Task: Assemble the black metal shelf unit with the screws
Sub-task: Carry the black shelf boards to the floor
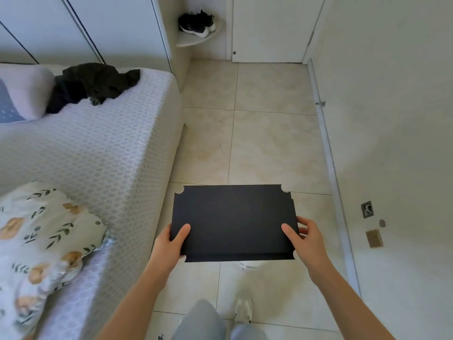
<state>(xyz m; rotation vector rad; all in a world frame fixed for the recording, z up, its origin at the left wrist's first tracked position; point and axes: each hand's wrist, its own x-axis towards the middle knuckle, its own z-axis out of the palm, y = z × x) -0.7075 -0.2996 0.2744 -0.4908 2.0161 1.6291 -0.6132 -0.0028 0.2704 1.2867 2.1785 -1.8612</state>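
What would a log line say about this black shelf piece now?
black shelf panel: held above tiled floor | left hand: grips left edge | right hand: grips right edge | screws: none in view

One view, worn at the person's head, faces forward and steeply down; its wide angle bows straight edges; the left hand [171, 246] and right hand [306, 244], gripping a black panel [232, 222], sit close to the lens, low and central; beyond the fingers [183, 233] the tiled floor [264, 143] runs to a far door [269, 28]; left of the fingers lies a bed [110, 148]; right of them, a wall [392, 119]; nearer than the fingers, a shoe [244, 311].
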